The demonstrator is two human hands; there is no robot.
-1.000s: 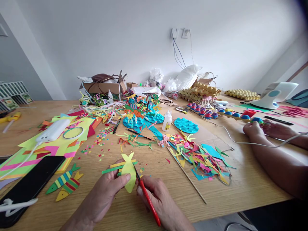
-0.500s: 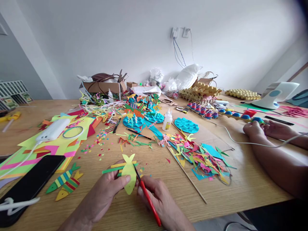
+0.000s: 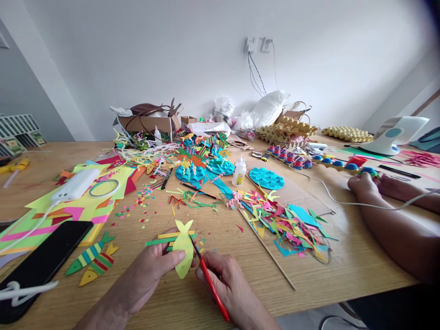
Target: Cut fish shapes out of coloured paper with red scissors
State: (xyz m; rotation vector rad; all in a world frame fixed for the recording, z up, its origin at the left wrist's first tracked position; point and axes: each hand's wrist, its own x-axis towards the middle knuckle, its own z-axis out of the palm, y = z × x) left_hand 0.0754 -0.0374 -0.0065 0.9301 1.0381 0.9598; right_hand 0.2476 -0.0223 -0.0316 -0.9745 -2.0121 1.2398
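Observation:
Between the thumb and fingers of my left hand (image 3: pixel 156 263) is a yellow paper fish (image 3: pixel 184 256), tail up. Green and yellow paper strips (image 3: pixel 160 240) stick out to the left behind it. My right hand (image 3: pixel 225 284) grips red-handled scissors (image 3: pixel 213 288); their dark blades (image 3: pixel 195 246) point up at the fish's right edge, where the strips end. How far apart the blades stand I cannot tell. To the left on the table lie a green striped paper fish (image 3: pixel 90 253) and a yellow striped one (image 3: pixel 99 266).
A black phone (image 3: pixel 44 270) and coloured paper sheets (image 3: pixel 37 206) lie at left. Paper scraps (image 3: pixel 292 224) and a wooden stick (image 3: pixel 271 256) lie right of my hands. A glue bottle (image 3: pixel 239 172) stands mid-table. Another person's hands (image 3: pixel 367 185) hold a painted egg-carton strip (image 3: pixel 338 163) at right.
Almost nothing differs. My left hand and the paper fish have shifted very slightly left; the scissors stay at the fish's right edge.

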